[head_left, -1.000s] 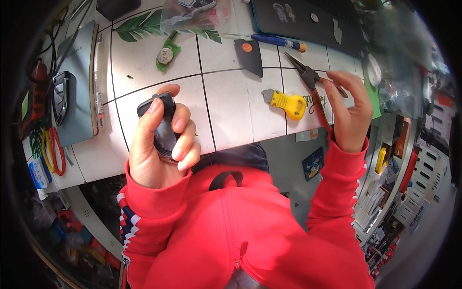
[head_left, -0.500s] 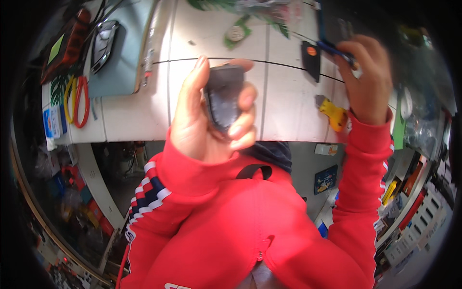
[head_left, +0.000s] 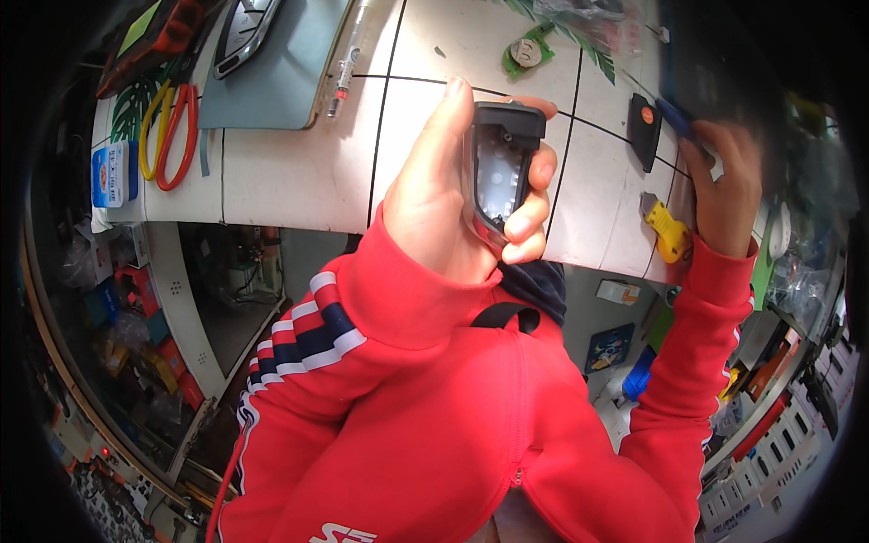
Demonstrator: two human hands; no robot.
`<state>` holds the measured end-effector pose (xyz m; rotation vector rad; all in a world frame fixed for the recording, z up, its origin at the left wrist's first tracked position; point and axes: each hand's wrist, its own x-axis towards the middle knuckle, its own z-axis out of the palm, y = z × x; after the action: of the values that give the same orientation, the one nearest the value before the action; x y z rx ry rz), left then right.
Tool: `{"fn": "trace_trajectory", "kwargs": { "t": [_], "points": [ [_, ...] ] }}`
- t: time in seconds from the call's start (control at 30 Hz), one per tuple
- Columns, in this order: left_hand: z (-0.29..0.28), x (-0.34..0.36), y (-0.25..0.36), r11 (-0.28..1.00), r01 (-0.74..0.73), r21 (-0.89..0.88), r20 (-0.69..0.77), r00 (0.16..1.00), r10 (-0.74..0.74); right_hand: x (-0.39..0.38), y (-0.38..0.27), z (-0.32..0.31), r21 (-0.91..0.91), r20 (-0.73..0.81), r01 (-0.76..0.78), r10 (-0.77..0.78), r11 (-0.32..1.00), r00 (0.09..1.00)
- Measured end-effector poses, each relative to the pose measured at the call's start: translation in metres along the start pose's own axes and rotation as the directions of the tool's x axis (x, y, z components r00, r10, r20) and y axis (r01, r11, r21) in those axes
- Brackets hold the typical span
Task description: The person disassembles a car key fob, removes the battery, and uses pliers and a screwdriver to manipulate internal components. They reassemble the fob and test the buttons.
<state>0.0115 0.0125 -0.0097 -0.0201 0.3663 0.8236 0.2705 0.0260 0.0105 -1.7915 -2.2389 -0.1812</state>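
Held up over the table's front edge, an open black car key fob shell (head_left: 503, 167) shows its hollow inside. My left hand (head_left: 444, 195) is wrapped round it, thumb on the left and fingertips on the right. At the table's right side, my right hand (head_left: 729, 176) has its thumb and forefinger at the end of a slim blue tool (head_left: 675, 119), whose kind I cannot make out. Left of that tool lies a dark pointed cover (head_left: 644, 136) with an orange spot. A green circuit board (head_left: 525, 54) with a round coin cell lies farther back.
A yellow utility knife (head_left: 667, 231) lies near the front edge, beside my right wrist. On the left are a grey-blue board (head_left: 272, 100) bearing another key fob (head_left: 243, 38), a clear pen-like tube (head_left: 348, 63), red-and-yellow-handled scissors (head_left: 181, 136) and an orange-and-black device (head_left: 149, 45).
The view has shifted, so the table's things sit farther right and higher. My left hand has turned the shell, and its hollow inside shows more clearly. My right hand stays by the blue tool.
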Motion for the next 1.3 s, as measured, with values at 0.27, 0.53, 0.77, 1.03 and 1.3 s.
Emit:
{"fn": "trace_trajectory", "kwargs": {
  "t": [0.27, 0.53, 0.77, 1.03, 1.3],
  "points": [
    [0.005, 0.000, -0.002, 0.984, -0.078, 0.158, -0.104, 0.990, 0.095, -0.012, -0.044, -0.041, 0.315, -0.199, 0.137, -0.075, 0.939, 0.977],
    [0.015, 0.000, -0.008, 0.964, -0.109, 0.241, -0.166, 0.974, 0.151, -0.015, -0.078, -0.068, 0.538, -0.033, 0.123, -0.125, 0.834, 0.992],
    [0.018, -0.001, -0.008, 0.959, -0.107, 0.263, -0.166, 0.974, 0.154, -0.015, -0.081, -0.069, 0.500, 0.029, 0.093, -0.124, 0.861, 0.992],
    [0.019, -0.002, -0.009, 0.897, -0.107, 0.430, -0.182, 0.962, 0.202, -0.013, -0.084, -0.074, 0.459, 0.035, 0.134, -0.169, 0.878, 0.985],
    [0.019, -0.003, -0.009, 0.799, -0.103, 0.593, -0.178, 0.951, 0.254, -0.014, -0.097, -0.078, 0.386, -0.040, 0.289, -0.297, 0.876, 0.954]
  ]
}}
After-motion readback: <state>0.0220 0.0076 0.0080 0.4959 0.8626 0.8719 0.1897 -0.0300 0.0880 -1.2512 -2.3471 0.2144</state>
